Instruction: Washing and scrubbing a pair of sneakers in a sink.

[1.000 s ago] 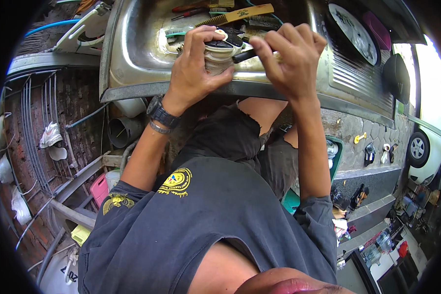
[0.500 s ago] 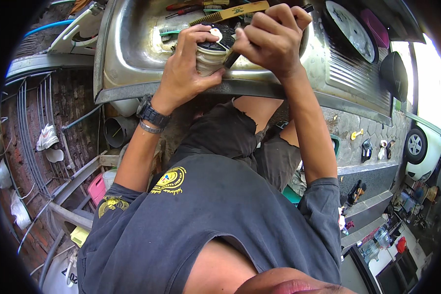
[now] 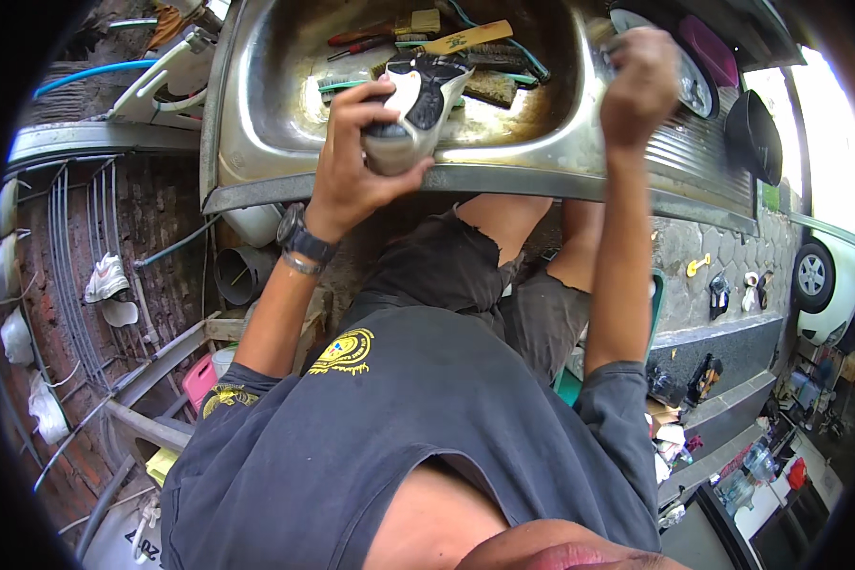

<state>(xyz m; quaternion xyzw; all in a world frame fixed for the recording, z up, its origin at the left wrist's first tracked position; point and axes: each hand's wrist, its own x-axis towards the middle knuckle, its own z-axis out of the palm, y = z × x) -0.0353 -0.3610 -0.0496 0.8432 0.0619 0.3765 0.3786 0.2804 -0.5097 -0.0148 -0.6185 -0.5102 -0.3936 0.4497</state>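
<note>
The left hand (image 3: 366, 157) has its grip clenched around a shoe (image 3: 410, 104), white and black on top with a greyish sole end turned toward the person. The fingers wrap over the upper and the thumb presses the sole side, so the shoe sits tilted just above the near rim of a steel sink (image 3: 256, 114), partly over the basin. A dark wristwatch (image 3: 299, 236) sits on that wrist.

The right hand (image 3: 641, 81) is raised over the sink's right edge, well apart from the shoe, its fingers curled into a fist. Whether it is grasping something small I cannot tell, since the back of the hand hides the palm.

Inside the basin, behind the shoe, lie a wooden-backed brush (image 3: 465, 38), a red-handled tool (image 3: 361, 36) and a green hose (image 3: 518, 57). To the right, on the ribbed drainboard (image 3: 674, 171), rest a round white-faced dish (image 3: 689, 76) and a pink lid (image 3: 708, 47). The person wears a dark shirt (image 3: 427, 418) with a yellow badge.
</note>
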